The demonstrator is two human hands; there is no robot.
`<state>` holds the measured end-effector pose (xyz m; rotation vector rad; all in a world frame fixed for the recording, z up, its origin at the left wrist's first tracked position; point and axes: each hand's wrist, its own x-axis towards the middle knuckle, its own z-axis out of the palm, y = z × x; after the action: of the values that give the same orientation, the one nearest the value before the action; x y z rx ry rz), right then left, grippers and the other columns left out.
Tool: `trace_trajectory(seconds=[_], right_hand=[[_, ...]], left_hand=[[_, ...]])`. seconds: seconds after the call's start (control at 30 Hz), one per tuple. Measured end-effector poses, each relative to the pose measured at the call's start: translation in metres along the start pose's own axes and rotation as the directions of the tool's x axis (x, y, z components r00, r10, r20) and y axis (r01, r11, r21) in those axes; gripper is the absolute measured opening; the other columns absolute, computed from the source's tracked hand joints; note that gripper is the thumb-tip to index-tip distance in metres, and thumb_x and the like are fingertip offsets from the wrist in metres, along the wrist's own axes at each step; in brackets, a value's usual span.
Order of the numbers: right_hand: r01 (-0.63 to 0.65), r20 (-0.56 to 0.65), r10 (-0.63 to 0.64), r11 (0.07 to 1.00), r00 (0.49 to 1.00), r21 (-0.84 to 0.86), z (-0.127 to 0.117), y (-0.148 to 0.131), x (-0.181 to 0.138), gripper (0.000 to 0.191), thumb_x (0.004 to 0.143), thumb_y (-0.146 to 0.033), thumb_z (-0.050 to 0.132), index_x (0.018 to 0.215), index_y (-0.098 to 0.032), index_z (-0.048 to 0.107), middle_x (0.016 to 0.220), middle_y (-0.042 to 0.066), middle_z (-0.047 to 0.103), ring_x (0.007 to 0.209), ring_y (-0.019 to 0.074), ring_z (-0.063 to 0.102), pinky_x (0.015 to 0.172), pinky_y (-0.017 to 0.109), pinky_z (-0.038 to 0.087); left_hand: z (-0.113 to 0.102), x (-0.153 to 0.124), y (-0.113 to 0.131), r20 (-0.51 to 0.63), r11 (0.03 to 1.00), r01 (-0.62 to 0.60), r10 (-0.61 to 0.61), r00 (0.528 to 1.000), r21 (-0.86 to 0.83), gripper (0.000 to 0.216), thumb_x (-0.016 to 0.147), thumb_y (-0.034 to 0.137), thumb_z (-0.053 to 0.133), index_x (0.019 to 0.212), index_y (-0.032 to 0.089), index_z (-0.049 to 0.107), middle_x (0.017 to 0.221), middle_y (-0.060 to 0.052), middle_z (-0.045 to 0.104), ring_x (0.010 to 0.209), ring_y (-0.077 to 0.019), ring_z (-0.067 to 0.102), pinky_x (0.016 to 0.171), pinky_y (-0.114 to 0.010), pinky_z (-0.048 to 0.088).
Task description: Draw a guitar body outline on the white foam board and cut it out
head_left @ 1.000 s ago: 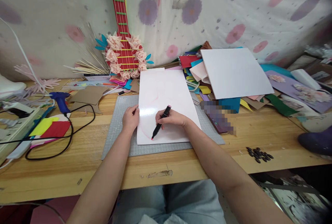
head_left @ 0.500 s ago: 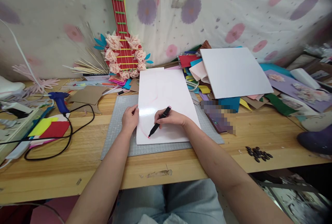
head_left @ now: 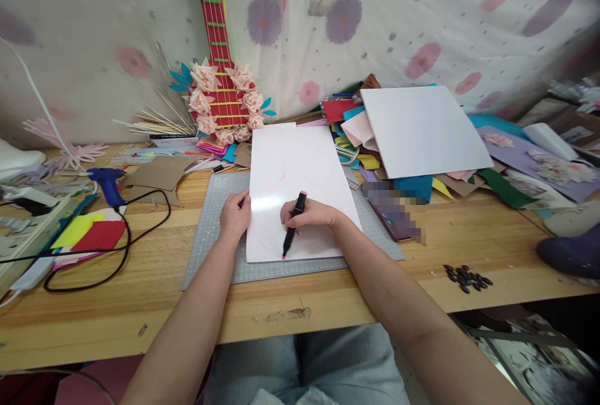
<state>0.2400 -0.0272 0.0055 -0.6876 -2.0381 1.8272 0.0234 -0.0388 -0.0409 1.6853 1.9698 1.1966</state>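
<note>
A white board [head_left: 295, 158] lies on a grey cutting mat [head_left: 206, 236] in front of me, with faint pink curved lines on it. My right hand [head_left: 314, 212] grips a black marker [head_left: 289, 240] whose pink tip meets the board close to its near edge. The marker leans slightly, its back end up and to the right. At the board's left edge, my left hand [head_left: 235, 216] has its fingers closed against the rim, thumb and forefinger on the edge. Some of its fingertips are hidden.
A red paper guitar [head_left: 227, 102] with pink flowers stands behind. To the left are a blue glue gun [head_left: 107, 183] and its black cable. On the right lie a phone [head_left: 394, 214], another white board [head_left: 426, 133] over coloured sheets, and several dark seed-like pieces [head_left: 466, 278].
My right hand has drawn the marker tip right and slightly toward me, along the board's near edge, and the marker now stands more upright. My left hand has stayed in place.
</note>
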Motion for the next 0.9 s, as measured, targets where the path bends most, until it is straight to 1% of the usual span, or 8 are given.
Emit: trace_trajectory(seconds=[0.17,0.27,0.33,0.47,0.63,0.7,0.77,0.9], right_hand=[[0.068,-0.028,-0.064,0.983,0.998,0.171,-0.010,0.009,-0.002,0.013,0.063,-0.025,0.059,0.065,-0.013,0.061,0.071,0.004,0.060,0.057,0.0117,0.053,0.045,0.023,0.041],[0.246,-0.236,-0.186,0.934,0.954,0.259,-0.020,0.009,-0.009,0.018,0.066,-0.032,0.059,0.068,-0.015,0.062,0.071,0.005,0.061,0.061,0.0134,0.053,0.052,0.026,0.044],[0.387,-0.450,-0.244,0.885,0.859,0.260,-0.029,0.006,-0.019,0.018,0.070,-0.035,0.057,0.071,-0.018,0.062,0.064,0.002,0.058,0.060,0.0131,0.053,0.062,0.029,0.047],[0.599,-0.782,-0.254,0.779,0.570,0.184,-0.052,0.001,-0.044,0.016,0.076,-0.039,0.055,0.081,-0.024,0.060,0.061,-0.003,0.055,0.067,0.0124,0.057,0.079,0.031,0.047],[0.638,-0.951,-0.165,0.769,0.262,0.042,-0.076,0.010,-0.075,0.023,0.076,-0.042,0.055,0.094,-0.028,0.058,0.082,-0.002,0.064,0.090,0.0129,0.060,0.085,0.030,0.046],[0.634,-0.968,-0.169,0.774,0.185,-0.014,-0.081,0.014,-0.084,0.026,0.077,-0.046,0.053,0.096,-0.029,0.058,0.091,-0.001,0.065,0.099,0.0137,0.059,0.088,0.033,0.046],[0.638,-0.971,-0.173,0.770,0.168,-0.027,-0.081,0.016,-0.092,0.031,0.077,-0.051,0.051,0.100,-0.031,0.057,0.098,-0.001,0.065,0.107,0.0150,0.056,0.088,0.036,0.046],[0.677,-0.958,-0.163,0.735,0.235,0.041,-0.076,0.019,-0.095,0.038,0.076,-0.060,0.049,0.104,-0.035,0.056,0.104,-0.001,0.065,0.111,0.0170,0.054,0.087,0.042,0.048]], left_hand=[[0.001,0.000,-0.002,-0.016,1.000,-0.008,0.008,1.000,-0.013,0.032,0.080,0.028,0.048,0.103,0.021,0.068,0.088,-0.005,0.064,0.083,-0.0194,0.059,0.081,-0.032,0.046],[0.002,0.000,-0.002,0.010,0.999,-0.028,0.028,1.000,0.039,0.033,0.082,0.030,0.044,0.104,0.021,0.068,0.090,-0.007,0.064,0.087,-0.0213,0.058,0.082,-0.034,0.045],[0.002,0.000,-0.002,0.033,0.995,-0.055,0.053,0.998,0.089,0.034,0.084,0.033,0.041,0.098,0.022,0.069,0.087,-0.007,0.064,0.088,-0.0225,0.058,0.082,-0.035,0.044],[0.004,0.002,-0.002,0.016,0.997,-0.038,0.037,0.999,0.059,0.032,0.083,0.038,0.042,0.080,0.021,0.068,0.084,-0.007,0.065,0.085,-0.0220,0.058,0.081,-0.034,0.043],[0.003,0.004,0.006,-0.027,0.975,0.043,-0.050,0.998,-0.218,0.025,0.079,0.035,0.046,0.083,0.018,0.064,0.088,-0.005,0.066,0.087,-0.0194,0.059,0.080,-0.031,0.045],[0.000,0.004,0.012,-0.029,0.955,0.051,-0.063,0.998,-0.293,0.026,0.079,0.036,0.046,0.085,0.017,0.063,0.089,-0.005,0.067,0.087,-0.0187,0.059,0.080,-0.030,0.045],[-0.004,0.005,0.019,-0.043,0.937,0.055,-0.074,0.996,-0.346,0.027,0.079,0.036,0.047,0.087,0.016,0.063,0.090,-0.005,0.067,0.087,-0.0182,0.059,0.080,-0.029,0.045],[-0.012,0.007,0.027,-0.048,0.910,0.062,-0.090,0.995,-0.410,0.027,0.079,0.036,0.048,0.088,0.016,0.063,0.090,-0.004,0.066,0.087,-0.0173,0.059,0.080,-0.028,0.045]])
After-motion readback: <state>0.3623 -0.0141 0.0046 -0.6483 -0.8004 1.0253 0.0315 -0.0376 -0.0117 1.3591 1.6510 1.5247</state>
